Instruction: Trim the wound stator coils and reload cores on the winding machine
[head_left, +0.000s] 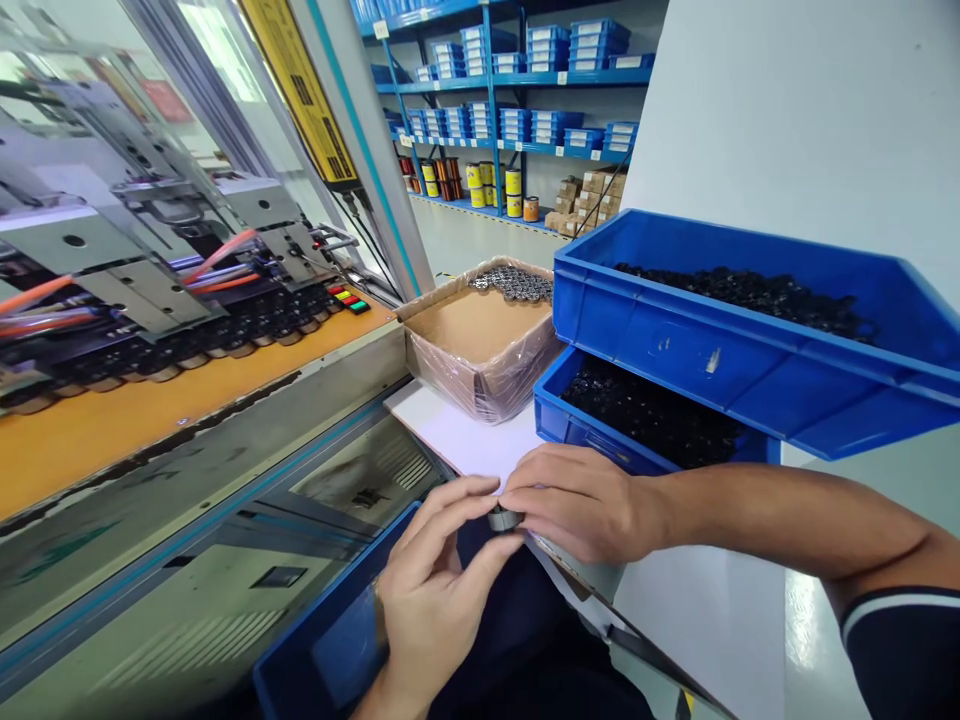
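Box (442, 368) behind the part (505, 519), machine (154, 300) left, bins (660, 340) right.

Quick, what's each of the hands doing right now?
Left hand: closed, holding a small gray part.
Right hand: closed, holding the same part.

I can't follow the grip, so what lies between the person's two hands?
In the head view, a small grey part lies between the left hand and the right hand, at the fingertips of both.

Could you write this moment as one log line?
left hand: holding small round part | right hand: touching same part | upper blue bin: black pieces | carton: metallic parts
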